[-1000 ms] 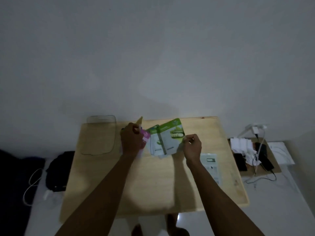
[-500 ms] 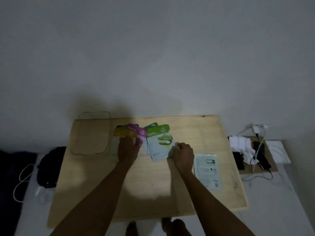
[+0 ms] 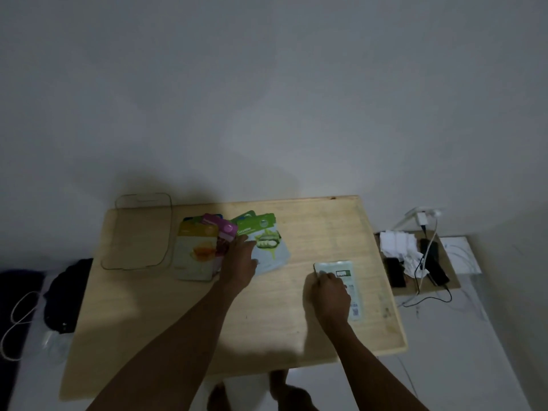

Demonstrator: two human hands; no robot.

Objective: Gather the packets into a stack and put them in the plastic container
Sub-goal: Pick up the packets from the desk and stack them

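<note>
Head view, looking down in dim light at a pale wooden worktop (image 3: 267, 327) set against a grey wall. At its far left corner stands a clear plastic container (image 3: 139, 232), upright, with nothing visible inside it. Just to the right of it lies a fanned spread of packets: a yellow packet (image 3: 195, 250) nearest the container, a pink packet (image 3: 221, 232) overlapping its right edge, and a green packet (image 3: 267, 241) with a cucumber picture on the right, a second green one peeking out behind it. A dark edge shows behind the yellow and pink ones; what it is cannot be told.

The left hand (image 3: 238, 262) lies flat on this spread, fingers extended and pressing down where the pink and green packets meet. It grips nothing.

Well apart from the spread, toward the right side of the worktop, a single white packet (image 3: 345, 277) lies flat with its printed back up. The right hand (image 3: 327, 292) rests on its near left part, fingers curled at the packet's left edge; whether they have actually pinched it cannot be told.

Beside the worktop on the right, a low board (image 3: 444, 271) carries white papers, dark phones and a tangle of cables (image 3: 427, 262). On the floor to the left lies a black bag (image 3: 66, 295). The person's bare feet show below the near edge.
</note>
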